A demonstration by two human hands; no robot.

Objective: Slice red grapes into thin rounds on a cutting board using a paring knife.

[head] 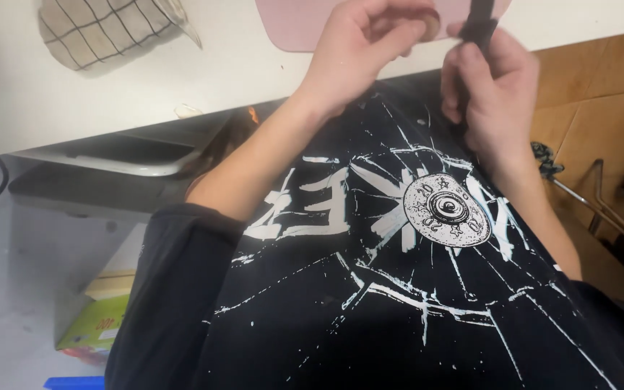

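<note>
My left hand (pixel 361 45) is at the top middle, its fingers curled around a small round tan object (pixel 427 23) over the edge of a pink board (pixel 294 25). Just to its right, my right hand (pixel 489 87) grips a dark slim handle (pixel 479 25) that points up out of the picture; its far end is hidden. The two hands nearly touch above the white counter edge (pixel 182 87). Below them my black shirt with white cracked-glass print (pixel 399 274) fills most of the view.
A checked cloth under a clear jug (pixel 102 32) lies on the counter at top left. Under the counter is a grey drawer or shelf (pixel 102 166). A yellow-green box (pixel 95 321) sits on the floor at lower left. Tan tiles and a metal frame (pixel 601 202) are at right.
</note>
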